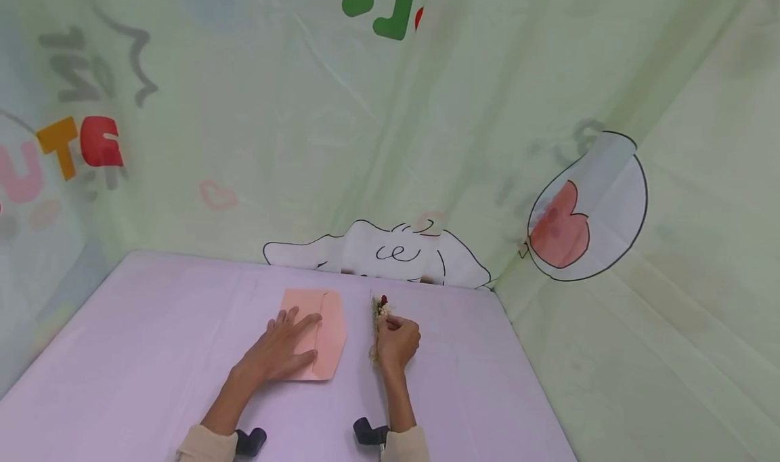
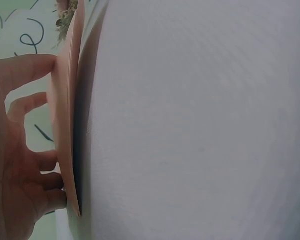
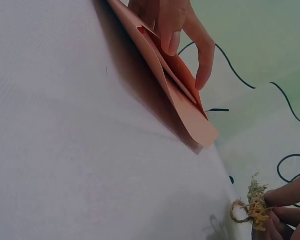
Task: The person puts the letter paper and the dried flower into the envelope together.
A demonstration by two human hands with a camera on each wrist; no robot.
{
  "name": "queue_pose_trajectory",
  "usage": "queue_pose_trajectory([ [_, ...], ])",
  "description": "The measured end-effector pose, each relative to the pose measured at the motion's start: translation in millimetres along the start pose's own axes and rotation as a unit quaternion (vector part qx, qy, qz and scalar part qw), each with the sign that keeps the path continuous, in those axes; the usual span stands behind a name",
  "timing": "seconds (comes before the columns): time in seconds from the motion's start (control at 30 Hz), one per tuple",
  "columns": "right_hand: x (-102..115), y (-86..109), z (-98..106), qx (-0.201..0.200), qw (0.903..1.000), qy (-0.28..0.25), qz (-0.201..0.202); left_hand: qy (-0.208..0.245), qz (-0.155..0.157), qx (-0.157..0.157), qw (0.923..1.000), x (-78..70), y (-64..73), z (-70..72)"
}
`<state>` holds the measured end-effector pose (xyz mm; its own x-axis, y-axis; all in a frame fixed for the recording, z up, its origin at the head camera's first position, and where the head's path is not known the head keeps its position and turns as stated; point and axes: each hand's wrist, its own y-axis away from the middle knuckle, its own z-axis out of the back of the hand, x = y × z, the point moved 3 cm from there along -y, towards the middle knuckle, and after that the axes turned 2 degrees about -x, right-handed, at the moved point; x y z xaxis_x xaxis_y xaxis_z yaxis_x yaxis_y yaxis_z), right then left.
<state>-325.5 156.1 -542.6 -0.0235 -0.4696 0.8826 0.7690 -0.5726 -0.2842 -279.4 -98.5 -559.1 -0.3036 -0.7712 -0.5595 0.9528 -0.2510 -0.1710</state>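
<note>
A pink envelope [image 1: 332, 330] lies on the table, its flap side to the right. My left hand [image 1: 275, 351] rests on it with fingers spread and fingertips touching the paper. From the left wrist view, the envelope [image 2: 64, 110] appears edge-on, slightly raised off the surface. The right wrist view shows the opening of the envelope [image 3: 182, 107] gaping, with paper layers inside. To the right of it, my right hand [image 1: 399, 343] pinches a small dried-flower bouquet [image 1: 376, 313] with a dark red bloom and pale blossoms. A twine loop [image 3: 238, 212] hangs at its stems.
The table [image 1: 475, 394] has a pale lilac cover. Printed cloth curtains [image 1: 274, 143] with cartoon drawings and letters stand behind it and along both sides. Black wrist mounts [image 1: 370, 431] sit near both sleeves.
</note>
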Motion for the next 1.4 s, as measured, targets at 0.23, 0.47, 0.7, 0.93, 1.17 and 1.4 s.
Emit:
queue_pose_trajectory([
  [0.23, 5, 6.1, -3, 0.015, 0.9997, -0.018, 0.008, 0.006, 0.005, 0.006, 0.9999, -0.1, 2.5, 1.1],
  [0.47, 12, 12.6, -8, 0.031, 0.9990, -0.026, 0.021, 0.002, 0.004, 0.009, 1.0000, 0.6, 2.0, -0.2],
  [0.7, 19, 17.0, -12, 0.055, 0.9972, -0.040, 0.032, -0.001, 0.004, 0.007, 1.0000, 2.0, 1.7, -0.4],
  [0.93, 28, 27.5, -22, 0.087, 0.9938, -0.051, 0.047, -0.005, 0.007, 0.004, 1.0000, 2.5, 1.8, 0.4],
  [1.17, 39, 38.7, -31, 0.106, 0.9911, -0.053, 0.061, -0.002, 0.005, 0.002, 1.0000, 1.2, 0.5, 1.2],
  [1.4, 43, 47.8, -39, 0.132, 0.9881, -0.054, 0.058, 0.004, 0.006, 0.006, 1.0000, 1.9, 0.0, 0.9],
])
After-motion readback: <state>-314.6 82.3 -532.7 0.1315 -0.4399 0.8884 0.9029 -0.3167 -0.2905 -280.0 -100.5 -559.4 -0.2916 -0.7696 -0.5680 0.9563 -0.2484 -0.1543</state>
